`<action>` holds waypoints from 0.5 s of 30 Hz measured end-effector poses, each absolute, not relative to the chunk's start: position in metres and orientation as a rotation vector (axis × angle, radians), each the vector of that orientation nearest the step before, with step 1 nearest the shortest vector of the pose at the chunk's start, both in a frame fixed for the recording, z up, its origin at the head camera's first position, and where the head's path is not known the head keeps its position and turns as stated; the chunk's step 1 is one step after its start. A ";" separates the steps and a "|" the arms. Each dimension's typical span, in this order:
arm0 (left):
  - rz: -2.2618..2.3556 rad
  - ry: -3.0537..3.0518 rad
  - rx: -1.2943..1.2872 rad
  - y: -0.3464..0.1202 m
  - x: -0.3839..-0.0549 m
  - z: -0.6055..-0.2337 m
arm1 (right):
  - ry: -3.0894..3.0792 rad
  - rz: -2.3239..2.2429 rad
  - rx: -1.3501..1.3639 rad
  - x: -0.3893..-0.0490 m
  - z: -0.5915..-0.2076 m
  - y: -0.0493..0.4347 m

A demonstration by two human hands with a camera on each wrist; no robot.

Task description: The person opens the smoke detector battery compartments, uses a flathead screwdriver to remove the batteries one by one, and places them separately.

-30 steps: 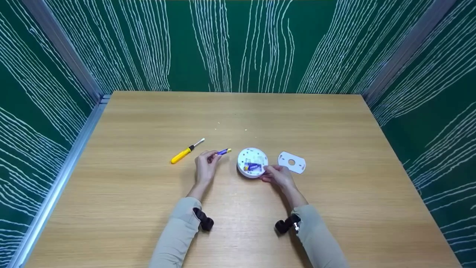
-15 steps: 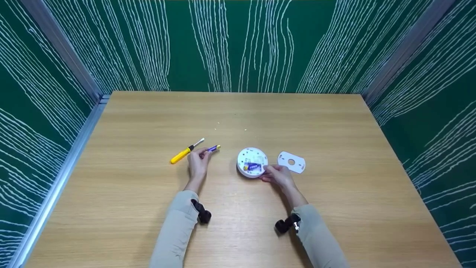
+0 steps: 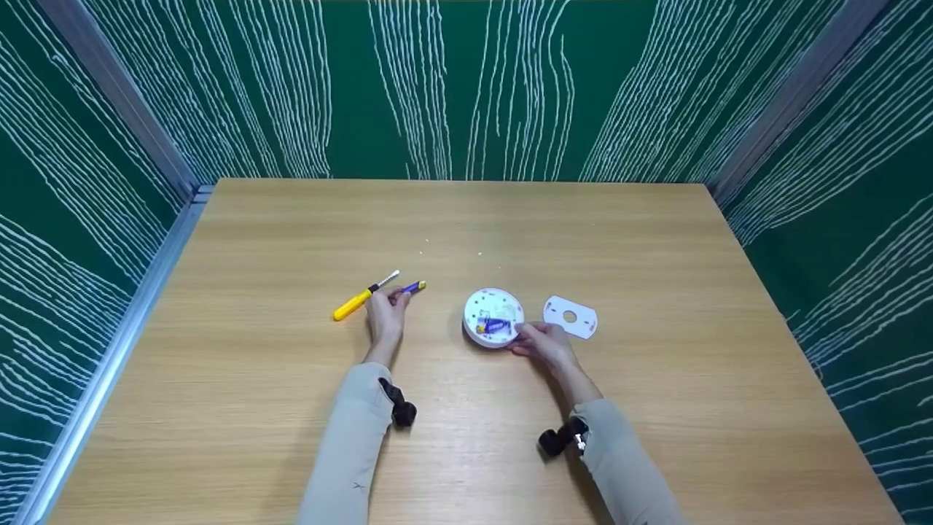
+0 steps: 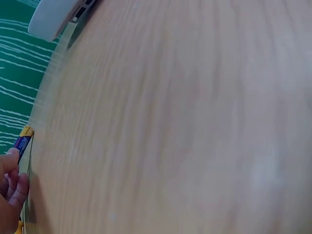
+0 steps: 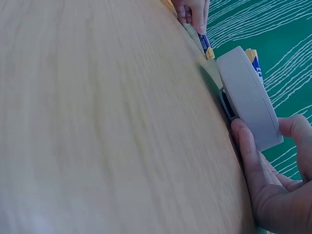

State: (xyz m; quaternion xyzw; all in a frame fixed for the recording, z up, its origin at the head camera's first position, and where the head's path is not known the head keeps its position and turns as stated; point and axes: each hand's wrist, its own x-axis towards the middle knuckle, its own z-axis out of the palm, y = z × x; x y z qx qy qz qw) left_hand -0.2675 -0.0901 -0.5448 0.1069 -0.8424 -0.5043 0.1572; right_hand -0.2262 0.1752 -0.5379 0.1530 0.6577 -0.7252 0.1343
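In the head view my left hand [image 3: 386, 319] pinches a battery [image 3: 413, 287], dark blue-purple with a yellow end, between thumb and fingers. That hand is low over the table, right beside a yellow-handled screwdriver [image 3: 354, 303]. Whether the battery touches the wood I cannot tell. My right hand [image 3: 550, 344] grips the near right edge of a round white device [image 3: 482, 300] that looks like a smoke detector. Another battery [image 3: 495, 326] is in its recess. From the right wrist, that second battery [image 5: 254, 62] shows projecting past the device's face, with the fingers below and thumb on top.
A white mounting plate [image 3: 552, 310] with a round centre hole lies just right of the device. Small white crumbs [image 3: 479, 254] are scattered farther back on the wooden table [image 3: 466, 437]. Green walls with white lines enclose the back and sides.
My left hand has moved left with the battery, away from the device and up to the screwdriver, slowing in the last half second. The right hand and the device have stayed put.
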 end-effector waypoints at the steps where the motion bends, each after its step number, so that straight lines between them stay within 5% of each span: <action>1: -1.444 -2.420 0.316 -0.090 -0.268 -0.544 | 1.905 -2.105 0.447 -0.226 -0.538 0.175; 15: -1.376 -2.616 0.416 -0.091 -0.273 -0.537 | 1.904 -2.095 0.466 -0.227 -0.539 0.176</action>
